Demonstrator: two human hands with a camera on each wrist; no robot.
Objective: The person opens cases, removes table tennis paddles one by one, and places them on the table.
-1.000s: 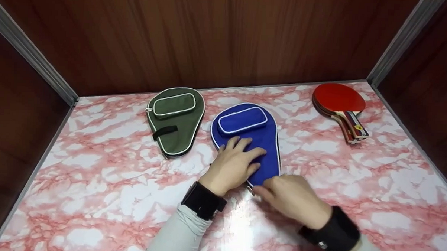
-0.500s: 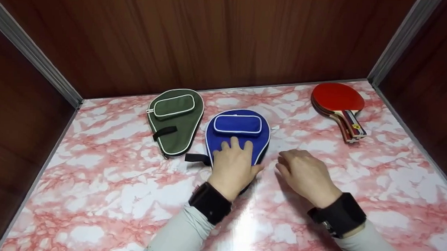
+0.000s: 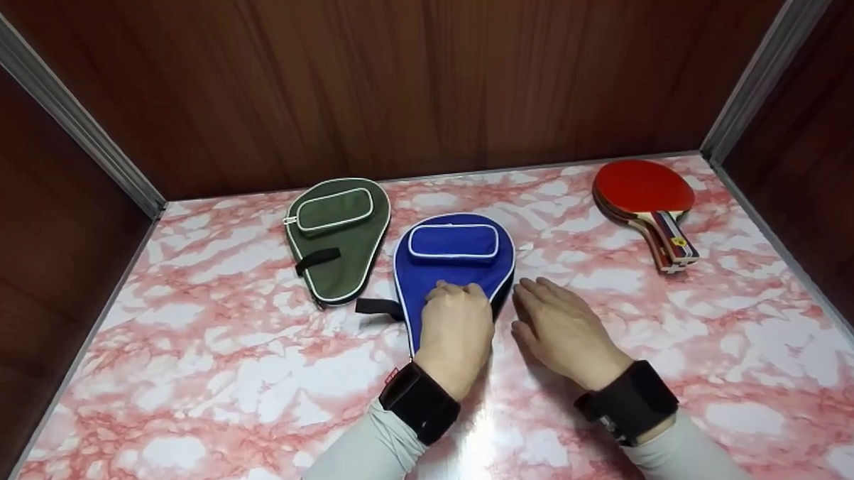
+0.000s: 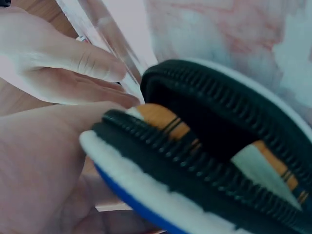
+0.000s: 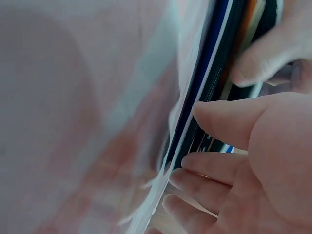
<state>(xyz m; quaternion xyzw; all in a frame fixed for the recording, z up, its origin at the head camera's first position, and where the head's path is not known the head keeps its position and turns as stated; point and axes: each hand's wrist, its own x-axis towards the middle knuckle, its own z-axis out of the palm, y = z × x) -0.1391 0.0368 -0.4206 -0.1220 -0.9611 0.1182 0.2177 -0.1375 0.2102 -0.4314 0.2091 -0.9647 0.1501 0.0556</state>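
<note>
A blue table tennis paddle case (image 3: pixel 415 282) with white piping lies flat at the middle of the table. My left hand (image 3: pixel 459 330) grips the top cover near its narrow end, fingers curled on the fabric. In the left wrist view the zipped edge (image 4: pixel 190 161) gapes, the thumb is at its rim, and orange-and-white striped parts (image 4: pixel 165 122) show inside. My right hand (image 3: pixel 566 330) rests beside the case's right edge, fingers extended. In the right wrist view its fingertips (image 5: pixel 204 114) are close against the zipper side; whether they touch it I cannot tell.
A green paddle case (image 3: pixel 337 258) lies to the left. Stacked paddles (image 3: pixel 642 187), red face up, lie at the far right. A black strap (image 3: pixel 378 306) sticks out from the blue case's left side. Wooden panels (image 3: pixel 433 77) enclose the marbled table.
The right hand has left the zipper end and moved up beside the case's right edge. The blue case has turned straighter, and the left hand's spread fingers have curled onto its cover.
</note>
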